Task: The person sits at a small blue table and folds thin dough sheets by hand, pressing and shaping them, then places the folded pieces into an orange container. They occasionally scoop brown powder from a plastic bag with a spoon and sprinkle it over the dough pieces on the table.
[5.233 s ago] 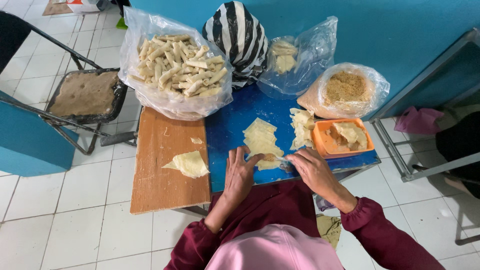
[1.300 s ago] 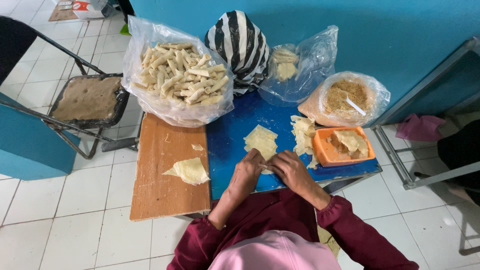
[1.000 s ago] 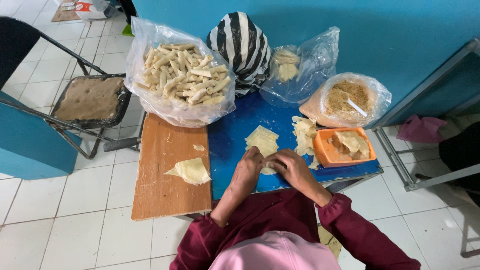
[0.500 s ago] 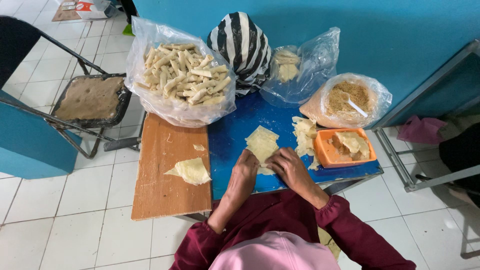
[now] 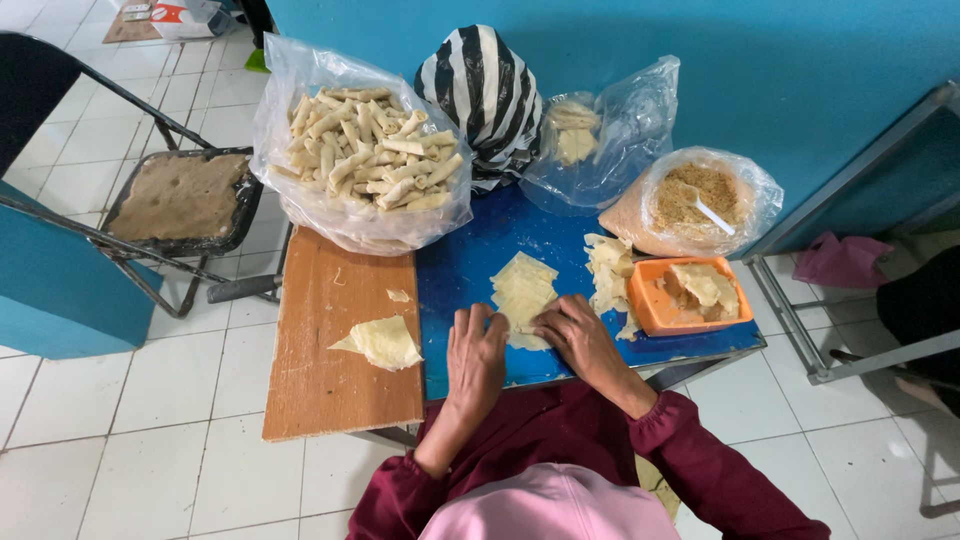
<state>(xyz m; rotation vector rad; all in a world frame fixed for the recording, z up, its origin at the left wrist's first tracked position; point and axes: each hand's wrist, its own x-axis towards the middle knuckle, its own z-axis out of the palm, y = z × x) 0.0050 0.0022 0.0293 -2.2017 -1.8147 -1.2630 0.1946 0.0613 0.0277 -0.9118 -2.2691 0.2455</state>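
Note:
A pale yellow square wrapper (image 5: pixel 523 290) lies on the blue table top (image 5: pixel 462 270). My left hand (image 5: pixel 476 355) and my right hand (image 5: pixel 577 335) rest at its near corner, fingers curled over the near edge of the sheet. A loose stack of more wrappers (image 5: pixel 608 274) sits to the right, beside an orange tub (image 5: pixel 690 298) holding pale pieces. A big clear bag of finished rolls (image 5: pixel 366 160) stands at the back left. A bag of brown crumbly filling with a white spoon (image 5: pixel 695 200) stands at the back right.
A wooden board (image 5: pixel 335 340) on the left carries a folded wrapper (image 5: pixel 380 342). A black-and-white striped bag (image 5: pixel 488 90) and a clear bag with pale pieces (image 5: pixel 590 135) lean at the blue wall. A folding chair with a worn brown seat (image 5: pixel 175 195) stands on the white tiled floor to the left.
Both hands have come together at the wrapper's near corner and curled over it. The wrapper has stayed in place on the blue top.

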